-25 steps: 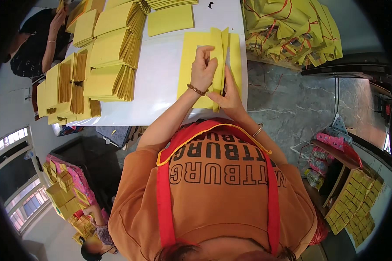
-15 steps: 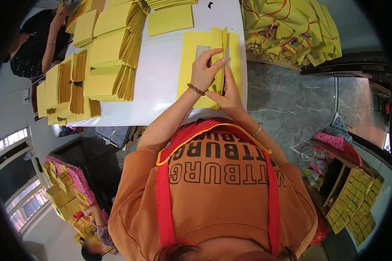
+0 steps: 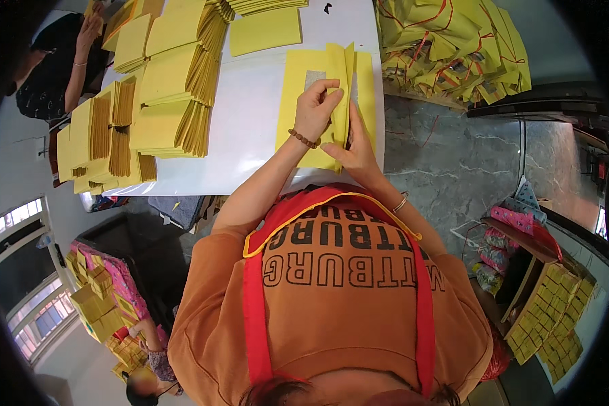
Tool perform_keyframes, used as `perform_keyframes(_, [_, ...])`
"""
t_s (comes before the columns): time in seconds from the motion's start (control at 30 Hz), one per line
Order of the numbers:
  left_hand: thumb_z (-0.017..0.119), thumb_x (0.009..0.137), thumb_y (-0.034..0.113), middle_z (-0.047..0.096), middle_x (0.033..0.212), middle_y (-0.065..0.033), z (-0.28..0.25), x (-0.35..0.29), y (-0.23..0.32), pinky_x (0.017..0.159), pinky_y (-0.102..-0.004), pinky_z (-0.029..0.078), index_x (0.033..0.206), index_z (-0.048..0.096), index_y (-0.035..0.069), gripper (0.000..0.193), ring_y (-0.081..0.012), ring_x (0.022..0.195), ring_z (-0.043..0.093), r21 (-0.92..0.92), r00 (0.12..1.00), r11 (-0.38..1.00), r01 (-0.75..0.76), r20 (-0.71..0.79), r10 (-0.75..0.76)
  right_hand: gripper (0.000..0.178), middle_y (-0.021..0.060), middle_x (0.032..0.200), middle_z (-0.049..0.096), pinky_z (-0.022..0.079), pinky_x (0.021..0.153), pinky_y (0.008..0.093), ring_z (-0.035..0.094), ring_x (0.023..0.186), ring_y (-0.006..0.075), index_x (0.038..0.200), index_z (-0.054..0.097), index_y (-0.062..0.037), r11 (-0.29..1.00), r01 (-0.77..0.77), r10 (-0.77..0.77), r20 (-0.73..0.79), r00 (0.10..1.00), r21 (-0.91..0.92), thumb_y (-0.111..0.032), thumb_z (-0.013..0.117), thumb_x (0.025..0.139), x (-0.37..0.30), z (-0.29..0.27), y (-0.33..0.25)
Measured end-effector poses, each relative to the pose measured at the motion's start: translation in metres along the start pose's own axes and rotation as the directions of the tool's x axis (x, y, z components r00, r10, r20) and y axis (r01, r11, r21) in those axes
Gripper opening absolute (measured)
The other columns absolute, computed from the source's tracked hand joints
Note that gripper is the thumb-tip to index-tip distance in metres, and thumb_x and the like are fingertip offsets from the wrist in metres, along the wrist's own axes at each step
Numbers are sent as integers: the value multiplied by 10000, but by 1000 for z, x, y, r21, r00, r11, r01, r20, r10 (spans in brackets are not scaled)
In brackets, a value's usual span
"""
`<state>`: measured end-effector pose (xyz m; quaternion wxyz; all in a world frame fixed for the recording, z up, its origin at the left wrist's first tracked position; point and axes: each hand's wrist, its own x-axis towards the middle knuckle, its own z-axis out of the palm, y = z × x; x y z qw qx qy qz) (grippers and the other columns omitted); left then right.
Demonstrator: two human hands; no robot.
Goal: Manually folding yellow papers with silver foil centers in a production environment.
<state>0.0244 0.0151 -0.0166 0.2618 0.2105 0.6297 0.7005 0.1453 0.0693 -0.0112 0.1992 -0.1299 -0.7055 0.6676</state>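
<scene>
Folded yellow paper [image 3: 344,61] stands up as a narrow ridge over flat yellow sheets [image 3: 293,74] at the table's right side. A grey speckled patch [image 3: 314,76] shows on the flat paper. My right hand [image 3: 360,154] grips the lower part of the ridge, fingers along its right side and thumb at its left. To the left of the ridge, my left hand [image 3: 312,111] is closed, its fingers curled and its thumb by the fold. Whatever lies between those fingers is hidden.
Thick stacks of folded yellow paper [image 3: 172,74] cover the table's left side. One yellow packet [image 3: 265,32] lies farther back on the white table [image 3: 240,128]. Yellow bags with red cords [image 3: 453,51] are heaped at right. Another person [image 3: 54,61] sits at far left.
My left hand has drawn slightly left and down, its thumb pulling back from the ridge's top edge. My right hand keeps its hold on the paper.
</scene>
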Motion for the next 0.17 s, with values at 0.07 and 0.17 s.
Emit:
perform_keyframes(0.07, [628,829,128,447,638,43,0,0,0,475,-204,324,968,604,17,179,-39,546,385,-29,998,998,59,4,-59,994,251,1306,349,333,999,353,382,1223,316,1367,151,117,1000,-14,14,3,1000,28,-324,747,704,0,0,-1])
perform_keyframes(0.17, [607,836,114,436,596,51,3,1,0,464,-209,322,936,573,24,139,-35,527,386,-32,998,999,-12,-56,11,990,246,1307,351,336,998,351,386,1219,315,1367,152,116,1000,-10,10,3,1000,30,-326,745,708,0,0,1])
